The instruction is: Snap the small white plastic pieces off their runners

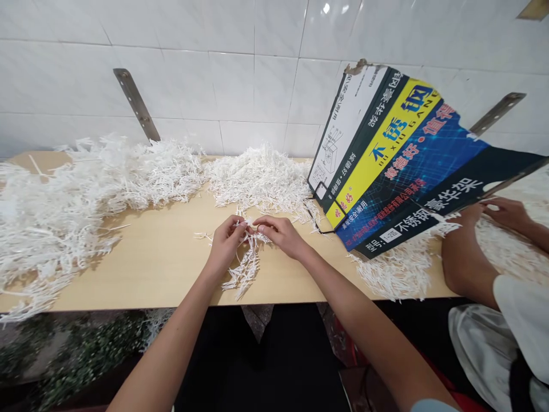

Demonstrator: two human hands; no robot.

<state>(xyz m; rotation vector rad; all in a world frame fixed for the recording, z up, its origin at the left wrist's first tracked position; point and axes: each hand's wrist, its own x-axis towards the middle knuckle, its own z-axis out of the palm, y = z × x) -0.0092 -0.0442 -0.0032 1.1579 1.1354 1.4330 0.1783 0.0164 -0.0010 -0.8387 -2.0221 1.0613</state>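
Nearest me, the worker's dark, black clothing [261, 366] fills the space below the table edge, with a green, small-leafed mass [98, 355] low on the left. Both bare forearms reach in over a long, pale tan, wood-coloured tabletop [158, 257]. Just past its front edge lies a loose little heap of thin white strips [242, 274], below and between the hands.

The left hand [229, 236] has thumb and forefinger pinched narrow on a small bunch of thin white strips [249, 224]. The right hand [281, 233] meets it from the other side, thumb and fingers close together at the same bunch; whether they grip any of it I cannot tell.

To the right, a co-worker's bent bare arm [467, 257] rests by the table, above a white sleeve [523, 320]. Between the two people a printed cardboard panel in yellow, blue and dark green [394, 166] stands tilted, with a spread of white strips [394, 274] at its lower edge.

Farther back, a broad white pile [81, 200] covers the left side, and a smaller white mound [261, 174] sits near the pale, grey-veined tiled wall [231, 86], which carries a grey metal bracket [136, 104] on the left.
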